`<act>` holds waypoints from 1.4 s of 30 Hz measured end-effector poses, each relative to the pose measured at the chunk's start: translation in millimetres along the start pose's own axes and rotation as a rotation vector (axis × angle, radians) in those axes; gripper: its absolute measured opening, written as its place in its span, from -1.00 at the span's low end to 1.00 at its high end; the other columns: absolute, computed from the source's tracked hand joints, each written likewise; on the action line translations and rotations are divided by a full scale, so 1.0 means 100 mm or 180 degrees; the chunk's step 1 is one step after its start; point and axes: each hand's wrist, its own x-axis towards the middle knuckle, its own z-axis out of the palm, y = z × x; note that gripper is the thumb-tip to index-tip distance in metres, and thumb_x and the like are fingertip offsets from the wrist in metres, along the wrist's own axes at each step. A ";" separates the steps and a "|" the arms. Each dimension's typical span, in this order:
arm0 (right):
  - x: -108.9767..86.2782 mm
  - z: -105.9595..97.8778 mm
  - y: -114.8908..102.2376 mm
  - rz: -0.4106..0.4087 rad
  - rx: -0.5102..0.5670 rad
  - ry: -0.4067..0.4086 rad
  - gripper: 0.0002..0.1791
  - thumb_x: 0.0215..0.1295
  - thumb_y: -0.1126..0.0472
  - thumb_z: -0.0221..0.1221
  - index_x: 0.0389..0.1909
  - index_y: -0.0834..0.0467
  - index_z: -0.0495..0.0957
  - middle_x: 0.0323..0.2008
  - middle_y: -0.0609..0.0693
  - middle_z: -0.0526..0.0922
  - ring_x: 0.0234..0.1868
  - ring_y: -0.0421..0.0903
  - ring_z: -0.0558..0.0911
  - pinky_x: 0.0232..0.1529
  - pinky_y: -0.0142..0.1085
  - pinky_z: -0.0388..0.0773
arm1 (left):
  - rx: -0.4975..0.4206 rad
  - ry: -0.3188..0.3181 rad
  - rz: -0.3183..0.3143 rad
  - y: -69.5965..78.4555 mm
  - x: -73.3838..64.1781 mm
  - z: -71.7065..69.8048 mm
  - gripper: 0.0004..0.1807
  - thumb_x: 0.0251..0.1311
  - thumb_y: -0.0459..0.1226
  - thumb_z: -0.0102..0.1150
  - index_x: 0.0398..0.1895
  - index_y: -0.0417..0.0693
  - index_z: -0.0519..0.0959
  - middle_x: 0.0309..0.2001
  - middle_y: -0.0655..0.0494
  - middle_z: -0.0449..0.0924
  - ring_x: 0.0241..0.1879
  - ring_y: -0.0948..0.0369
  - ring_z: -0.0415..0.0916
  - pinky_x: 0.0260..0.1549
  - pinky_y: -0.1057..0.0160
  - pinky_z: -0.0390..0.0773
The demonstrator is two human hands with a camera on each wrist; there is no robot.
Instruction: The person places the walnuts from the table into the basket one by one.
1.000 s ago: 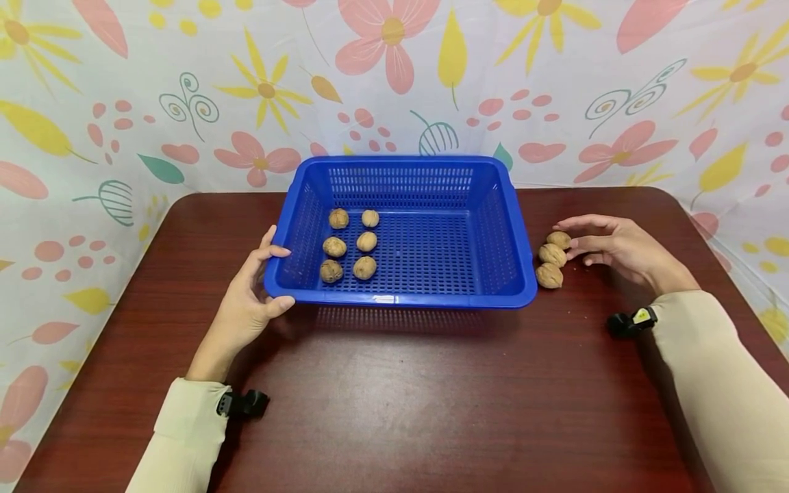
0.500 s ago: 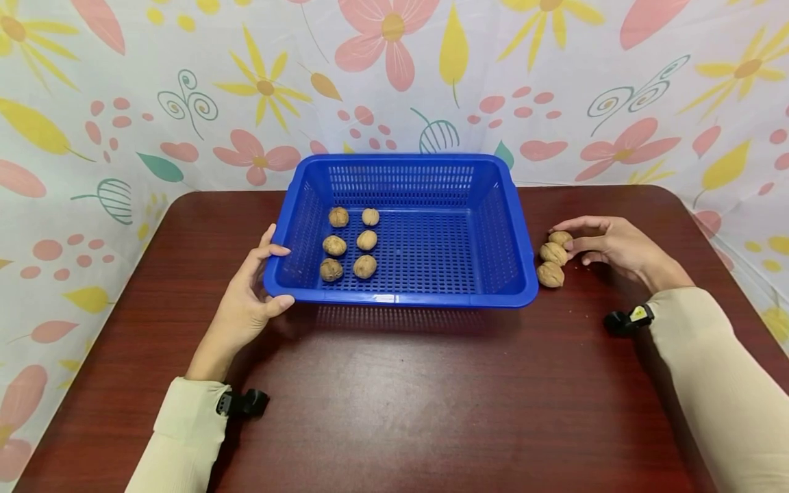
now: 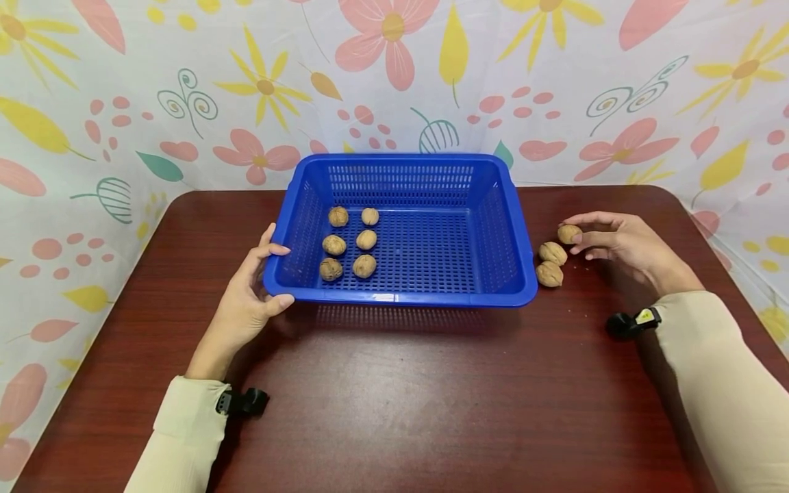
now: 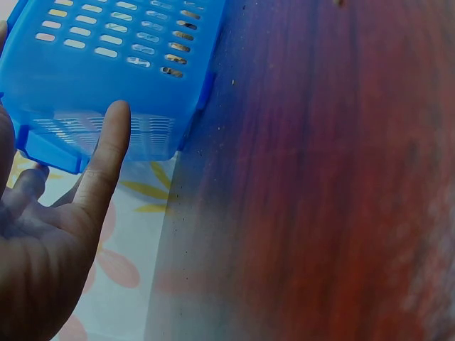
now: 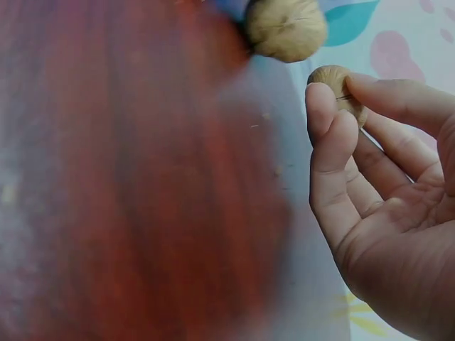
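Blue basket (image 3: 394, 298): near left corner clasped in left grip (image 3: 243, 301), presumably for steadiness. Single walnut (image 3: 568, 233): right of basket, pinched between right grip's (image 3: 622, 250) thumb and fingers. Two walnuts (image 3: 553, 254): nearer basket.

From the head, we see bright light and a soft shine on the table (image 3: 394, 383). Our wrist views look darker, partly blurry.

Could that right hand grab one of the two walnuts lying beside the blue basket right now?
Probably not straight away: the right hand is pinching another walnut. Otherwise the way looks free; the two walnuts lie close by, uncovered.
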 end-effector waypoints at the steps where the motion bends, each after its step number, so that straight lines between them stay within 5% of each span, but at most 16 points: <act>1: -0.01 -0.01 -0.02 -0.0016 0.0061 0.0010 -0.64 0.47 0.44 0.19 0.18 0.11 0.69 -0.16 -0.13 0.81 -0.27 -0.16 0.78 -0.29 -0.35 0.71 | -0.0016 0.0002 0.0008 0.00 0.00 0.00 -0.34 0.19 -0.54 0.38 0.35 -0.06 0.42 0.73 0.12 -0.19 0.45 0.09 0.25 0.08 0.42 0.63; 9: -0.10 0.02 -0.25 -0.0286 0.0785 -0.0115 -0.62 0.48 0.52 0.09 0.20 0.23 0.65 -0.06 -0.02 0.83 -0.19 -0.08 0.80 -0.19 -0.36 0.73 | 0.0028 -0.0003 -0.0041 0.02 0.00 0.00 -0.37 0.23 -0.51 0.37 0.35 -0.05 0.41 0.73 0.17 -0.18 0.52 -0.10 0.15 0.11 0.42 0.62; 19: -0.02 0.30 -0.69 -0.0748 0.1195 -0.0625 -0.58 0.49 0.61 -0.05 0.18 0.32 0.64 0.01 0.08 0.81 -0.18 0.00 0.83 -0.14 -0.31 0.75 | 0.0085 -0.0015 -0.0082 0.02 0.00 0.00 -0.36 0.25 -0.45 0.40 0.37 -0.09 0.39 0.74 0.17 -0.20 0.56 -0.19 0.07 0.11 0.43 0.62; 32: 0.30 1.02 -1.44 -0.0866 0.1029 -0.1192 -0.66 0.46 0.58 0.05 0.12 0.34 0.64 0.02 0.13 0.78 -0.15 0.04 0.81 -0.08 -0.27 0.74 | -0.0016 0.0007 -0.0003 0.01 -0.01 -0.01 -0.36 0.22 -0.54 0.36 0.34 -0.06 0.42 0.73 0.15 -0.19 0.52 -0.05 0.17 0.10 0.42 0.63; 42: 0.72 1.64 -1.64 -0.0533 0.0719 -0.1510 -0.69 0.39 0.54 0.18 0.03 0.22 0.72 0.01 0.09 0.79 -0.15 0.04 0.79 -0.07 -0.26 0.72 | 0.0029 0.0006 -0.0057 0.02 0.00 0.00 -0.36 0.23 -0.53 0.36 0.34 -0.03 0.42 0.73 0.16 -0.18 0.53 -0.15 0.13 0.10 0.43 0.62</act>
